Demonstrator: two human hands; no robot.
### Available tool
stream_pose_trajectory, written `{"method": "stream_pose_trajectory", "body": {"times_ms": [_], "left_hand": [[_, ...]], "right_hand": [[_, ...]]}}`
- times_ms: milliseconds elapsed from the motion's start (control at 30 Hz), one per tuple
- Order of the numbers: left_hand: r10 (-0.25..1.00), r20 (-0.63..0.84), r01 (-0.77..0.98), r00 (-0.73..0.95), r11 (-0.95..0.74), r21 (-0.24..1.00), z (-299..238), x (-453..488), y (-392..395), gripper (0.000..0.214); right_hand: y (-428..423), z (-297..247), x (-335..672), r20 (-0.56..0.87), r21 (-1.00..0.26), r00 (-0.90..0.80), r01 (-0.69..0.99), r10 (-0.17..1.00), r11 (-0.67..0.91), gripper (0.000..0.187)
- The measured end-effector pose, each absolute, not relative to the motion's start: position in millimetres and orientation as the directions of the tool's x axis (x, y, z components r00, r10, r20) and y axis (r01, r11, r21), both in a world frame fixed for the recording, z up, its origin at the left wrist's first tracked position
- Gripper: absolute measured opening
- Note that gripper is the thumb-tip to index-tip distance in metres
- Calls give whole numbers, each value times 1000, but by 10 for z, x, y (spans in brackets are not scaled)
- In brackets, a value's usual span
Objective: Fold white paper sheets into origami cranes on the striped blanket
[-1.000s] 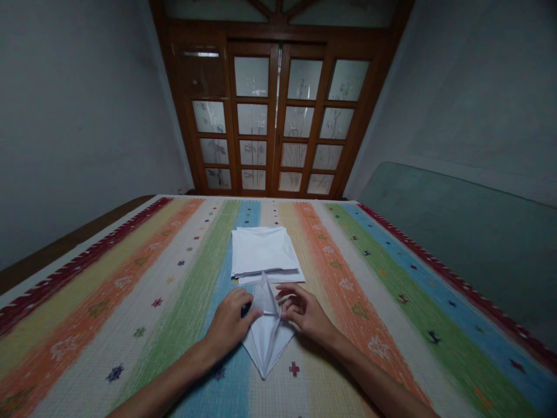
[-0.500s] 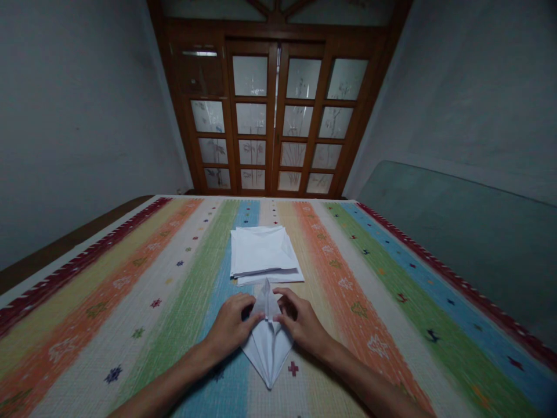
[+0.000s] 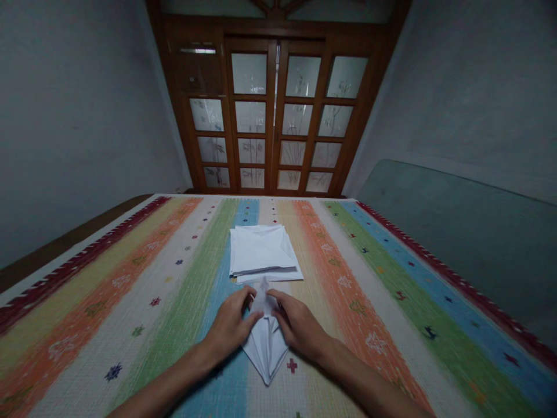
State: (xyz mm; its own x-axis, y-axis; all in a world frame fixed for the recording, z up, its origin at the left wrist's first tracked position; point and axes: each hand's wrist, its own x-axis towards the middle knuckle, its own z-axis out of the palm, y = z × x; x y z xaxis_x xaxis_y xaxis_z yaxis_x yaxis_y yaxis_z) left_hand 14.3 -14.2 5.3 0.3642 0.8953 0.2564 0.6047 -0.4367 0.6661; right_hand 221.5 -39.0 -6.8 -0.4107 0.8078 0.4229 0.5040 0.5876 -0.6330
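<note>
left hand [image 3: 228, 328] and right hand [image 3: 300, 328] pinch the narrow upper flap of the folded white paper [image 3: 266, 348], lying at six o'clock from the white paper stack [image 3: 261, 249], a fold that seems to need firm creasing.

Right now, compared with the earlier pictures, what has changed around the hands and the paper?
The right hand has moved inward from its spread position and closed onto the folded white paper, meeting the left hand at it. The paper's lower part looks narrower. The stack of white paper and striped cloth stayed put.
</note>
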Motion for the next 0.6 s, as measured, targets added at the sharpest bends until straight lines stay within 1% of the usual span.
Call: {"method": "stream_pose_trajectory", "body": {"times_ms": [67, 100, 167, 200, 267, 433, 600], "left_hand": [[900, 335, 609, 278, -435, 663, 74, 145, -212, 20], [894, 372, 621, 249, -442, 647, 97, 151, -260, 18], [874, 389, 633, 292, -482, 607, 156, 173, -371, 13], [861, 367, 628, 353, -509, 589, 184, 188, -426, 15], [859, 320, 639, 400, -512, 574, 224, 223, -521, 17], [885, 248, 669, 394, -461, 583, 197, 278, -596, 14], [907, 189, 651, 378, -405, 642, 141, 283, -568, 10]], "right_hand": [[-383, -43, 2229, 409, -651, -408, 496, 816, 574, 37], [-382, -34, 2233, 406, -652, -411, 495, 816, 574, 32], [-382, -25, 2234, 411, -640, -417, 502, 810, 583, 26], [-384, -22, 2232, 417, -630, -418, 507, 807, 588, 25], [-389, -16, 2226, 428, -615, -412, 519, 804, 594, 24], [-396, -5, 2224, 441, -600, -382, 547, 812, 584, 23], [-394, -31, 2238, 448, -585, -376, 563, 811, 584, 25]]}}
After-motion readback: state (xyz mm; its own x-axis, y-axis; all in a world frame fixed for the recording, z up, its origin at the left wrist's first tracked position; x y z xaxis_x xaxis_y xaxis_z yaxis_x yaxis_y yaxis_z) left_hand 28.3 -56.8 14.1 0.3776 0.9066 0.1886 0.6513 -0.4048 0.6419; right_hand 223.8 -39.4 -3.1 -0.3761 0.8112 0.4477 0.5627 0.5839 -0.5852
